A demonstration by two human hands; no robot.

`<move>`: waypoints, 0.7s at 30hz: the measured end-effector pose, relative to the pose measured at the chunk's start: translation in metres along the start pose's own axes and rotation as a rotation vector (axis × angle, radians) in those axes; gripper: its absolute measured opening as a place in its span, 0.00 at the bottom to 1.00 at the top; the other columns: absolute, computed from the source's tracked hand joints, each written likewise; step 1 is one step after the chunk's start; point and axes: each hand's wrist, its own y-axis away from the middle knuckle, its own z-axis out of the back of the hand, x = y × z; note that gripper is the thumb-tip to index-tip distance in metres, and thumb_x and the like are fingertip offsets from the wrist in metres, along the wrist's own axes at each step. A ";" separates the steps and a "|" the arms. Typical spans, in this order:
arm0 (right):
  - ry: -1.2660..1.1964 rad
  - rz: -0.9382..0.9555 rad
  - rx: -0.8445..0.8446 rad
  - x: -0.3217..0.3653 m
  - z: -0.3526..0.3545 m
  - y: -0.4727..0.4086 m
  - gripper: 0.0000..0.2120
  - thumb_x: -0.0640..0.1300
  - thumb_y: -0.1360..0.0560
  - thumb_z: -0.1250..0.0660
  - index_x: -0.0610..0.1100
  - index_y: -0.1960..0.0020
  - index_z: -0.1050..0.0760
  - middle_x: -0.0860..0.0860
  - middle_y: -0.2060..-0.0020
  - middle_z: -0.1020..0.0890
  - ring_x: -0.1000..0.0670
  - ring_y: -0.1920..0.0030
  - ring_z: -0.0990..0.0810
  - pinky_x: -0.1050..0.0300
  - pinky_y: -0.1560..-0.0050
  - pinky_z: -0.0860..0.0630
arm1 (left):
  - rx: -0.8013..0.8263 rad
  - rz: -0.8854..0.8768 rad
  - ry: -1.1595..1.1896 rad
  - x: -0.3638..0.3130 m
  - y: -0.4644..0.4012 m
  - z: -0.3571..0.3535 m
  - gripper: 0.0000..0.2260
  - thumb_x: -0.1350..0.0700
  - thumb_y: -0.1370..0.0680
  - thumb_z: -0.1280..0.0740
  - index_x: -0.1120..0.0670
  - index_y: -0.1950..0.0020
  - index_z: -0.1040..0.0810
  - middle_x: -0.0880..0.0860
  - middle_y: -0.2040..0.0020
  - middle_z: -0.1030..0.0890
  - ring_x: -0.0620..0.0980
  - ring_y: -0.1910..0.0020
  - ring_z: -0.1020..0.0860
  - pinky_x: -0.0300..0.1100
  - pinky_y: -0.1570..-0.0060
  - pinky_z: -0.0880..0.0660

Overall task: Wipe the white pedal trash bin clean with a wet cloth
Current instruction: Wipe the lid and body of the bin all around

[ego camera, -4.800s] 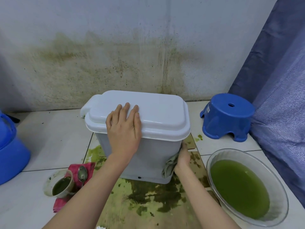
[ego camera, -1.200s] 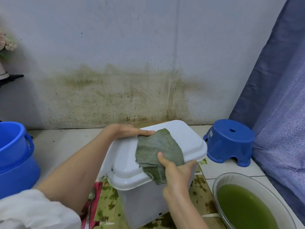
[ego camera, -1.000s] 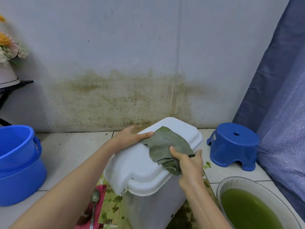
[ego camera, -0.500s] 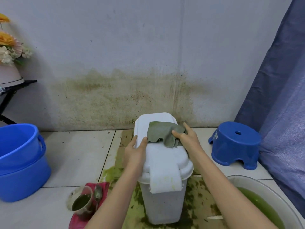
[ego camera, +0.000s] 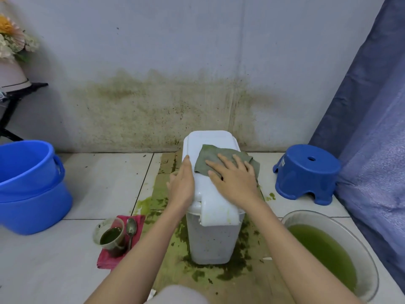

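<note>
The white pedal trash bin (ego camera: 211, 240) stands upright on stained cardboard in front of me, narrow end toward me, lid closed. A grey-green wet cloth (ego camera: 208, 159) lies spread on the lid's far half. My right hand (ego camera: 233, 179) presses flat on the cloth's near edge, fingers spread. My left hand (ego camera: 182, 185) grips the lid's left rim. The bin's front wall carries small dark specks.
Green sludge stains the cardboard (ego camera: 219, 277) around the bin. A glass basin (ego camera: 363, 251) of green water sits at the right, a blue stool (ego camera: 306, 172) behind it, stacked blue buckets (ego camera: 28, 185) at the left. A cup (ego camera: 110, 234) and spoon (ego camera: 131, 227) rest on a red cloth (ego camera: 105, 260).
The bin has been turned from side-on to narrow end toward me. My right hand went from pinching the cloth to pressing flat on it; my left hand moved to the lid's left rim.
</note>
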 end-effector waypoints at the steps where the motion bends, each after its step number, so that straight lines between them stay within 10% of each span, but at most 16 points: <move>1: 0.012 0.010 -0.058 0.001 -0.002 0.016 0.20 0.60 0.20 0.53 0.66 0.29 0.41 0.59 0.25 0.42 0.48 0.25 0.48 0.48 0.30 0.54 | 0.012 0.034 0.049 -0.001 -0.001 0.001 0.30 0.29 0.25 0.51 0.43 0.30 0.30 0.52 0.28 0.33 0.56 0.28 0.37 0.57 0.30 0.40; 6: 0.027 0.099 -0.304 0.018 -0.007 0.087 0.18 0.61 0.25 0.46 0.63 0.39 0.26 0.58 0.40 0.23 0.47 0.43 0.28 0.50 0.48 0.34 | 0.127 -0.001 0.084 -0.003 -0.005 0.006 0.31 0.29 0.25 0.51 0.42 0.28 0.32 0.52 0.28 0.31 0.56 0.31 0.32 0.58 0.33 0.35; 11: 0.066 0.050 -0.355 0.033 -0.007 0.051 0.12 0.59 0.25 0.41 0.55 0.48 0.25 0.51 0.54 0.28 0.46 0.52 0.31 0.51 0.51 0.39 | 0.136 -0.173 0.038 0.008 -0.005 0.008 0.20 0.44 0.18 0.51 0.39 0.25 0.41 0.54 0.27 0.34 0.56 0.28 0.36 0.58 0.30 0.39; 17: 0.046 -0.099 -0.209 0.021 -0.007 0.011 0.23 0.60 0.22 0.47 0.59 0.28 0.38 0.52 0.29 0.34 0.46 0.30 0.37 0.47 0.31 0.44 | 0.077 -0.276 0.119 0.013 -0.011 -0.006 0.18 0.49 0.16 0.50 0.42 0.26 0.37 0.47 0.27 0.35 0.45 0.29 0.36 0.49 0.28 0.40; 21: 0.080 0.044 -0.451 0.029 -0.025 0.055 0.19 0.55 0.21 0.44 0.52 0.33 0.27 0.50 0.34 0.25 0.44 0.35 0.27 0.45 0.33 0.34 | 0.074 -0.293 0.247 0.021 -0.011 -0.009 0.17 0.51 0.16 0.47 0.44 0.27 0.33 0.45 0.28 0.34 0.43 0.30 0.36 0.50 0.27 0.40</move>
